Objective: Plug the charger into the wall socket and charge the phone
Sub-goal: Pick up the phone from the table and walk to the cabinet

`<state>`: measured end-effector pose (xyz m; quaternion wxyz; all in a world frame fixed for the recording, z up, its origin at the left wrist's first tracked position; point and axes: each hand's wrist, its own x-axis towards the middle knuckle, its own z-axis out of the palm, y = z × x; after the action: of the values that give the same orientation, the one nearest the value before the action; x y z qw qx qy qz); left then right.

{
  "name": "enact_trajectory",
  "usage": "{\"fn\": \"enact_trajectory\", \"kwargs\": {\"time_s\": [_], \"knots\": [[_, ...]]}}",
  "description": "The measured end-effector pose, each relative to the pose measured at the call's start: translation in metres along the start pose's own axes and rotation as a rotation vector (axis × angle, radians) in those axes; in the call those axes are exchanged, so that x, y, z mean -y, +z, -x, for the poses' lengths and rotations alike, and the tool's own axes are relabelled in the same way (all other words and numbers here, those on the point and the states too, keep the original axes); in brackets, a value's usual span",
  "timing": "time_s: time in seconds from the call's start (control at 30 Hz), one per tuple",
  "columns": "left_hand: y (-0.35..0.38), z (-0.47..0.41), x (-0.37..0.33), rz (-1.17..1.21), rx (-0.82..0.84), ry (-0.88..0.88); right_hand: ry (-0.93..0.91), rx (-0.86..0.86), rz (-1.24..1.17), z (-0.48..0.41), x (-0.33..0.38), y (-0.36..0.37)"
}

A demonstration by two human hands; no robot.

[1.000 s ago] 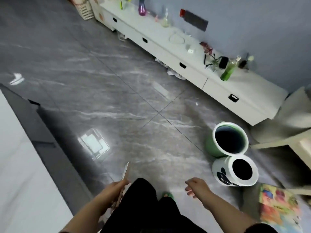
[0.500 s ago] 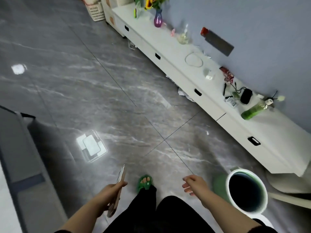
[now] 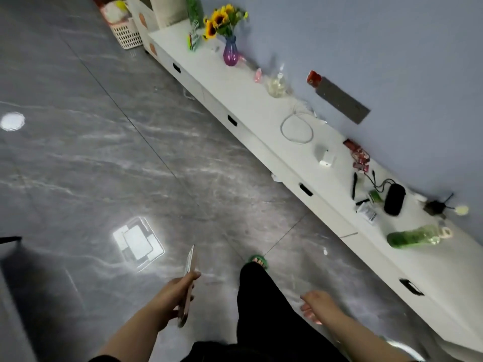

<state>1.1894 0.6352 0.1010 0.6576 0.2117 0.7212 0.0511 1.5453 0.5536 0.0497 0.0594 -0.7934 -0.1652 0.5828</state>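
My left hand (image 3: 174,293) grips a phone (image 3: 188,278) edge-on, low over the grey floor. My right hand (image 3: 316,304) hangs loose beside my leg with its fingers apart and nothing in it. A white charger block (image 3: 324,155) lies on the long white cabinet (image 3: 251,105), with a coiled white cable (image 3: 297,128) just beyond it. On the blue wall above the cable sits a dark grey socket strip (image 3: 339,100). Both hands are well short of the cabinet.
The cabinet top also holds a purple vase of sunflowers (image 3: 230,52), a glass bottle (image 3: 277,83), a black case (image 3: 394,198), small clutter and a green bottle (image 3: 413,237) lying down. A white basket (image 3: 125,35) stands at the far end. My foot in a green slipper (image 3: 257,261) steps forward.
I have walked along the cabinet towards the charger; the two bins have dropped out of sight at the lower right. The phone stays in my left hand, my right hand stays loose.
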Motion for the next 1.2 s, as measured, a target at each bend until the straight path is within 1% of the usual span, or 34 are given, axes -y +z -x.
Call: {"fn": "enact_trajectory", "kwargs": {"time_s": [0.17,0.33,0.4,0.53,0.67,0.8,1.03,1.1,1.2], "knots": [[-0.013,-0.026,-0.078,0.039,-0.043,-0.041,-0.127,0.060,0.072,-0.021,0.141,0.000],[-0.044,-0.068,-0.162,0.026,-0.046,-0.053,-0.236,0.079,0.026,-0.048,0.284,0.004],[-0.059,-0.090,-0.199,0.012,-0.025,-0.057,-0.251,0.087,-0.008,-0.063,0.329,0.009],[-0.087,-0.130,-0.281,-0.097,0.007,-0.017,-0.202,0.068,-0.074,-0.084,0.393,0.017],[-0.099,-0.161,-0.366,-0.276,0.031,0.058,-0.112,-0.022,-0.171,-0.091,0.422,0.018],[-0.084,-0.189,-0.442,-0.416,0.102,0.080,-0.004,-0.091,-0.305,-0.097,0.430,0.009],[-0.012,-0.230,-0.532,-0.625,0.282,0.082,0.162,-0.127,-0.575,-0.123,0.413,-0.035],[0.011,-0.244,-0.552,-0.658,0.293,0.080,0.184,-0.123,-0.636,-0.138,0.414,-0.049],[0.046,-0.263,-0.580,-0.683,0.269,0.063,0.191,-0.119,-0.682,-0.166,0.427,-0.077]]}}
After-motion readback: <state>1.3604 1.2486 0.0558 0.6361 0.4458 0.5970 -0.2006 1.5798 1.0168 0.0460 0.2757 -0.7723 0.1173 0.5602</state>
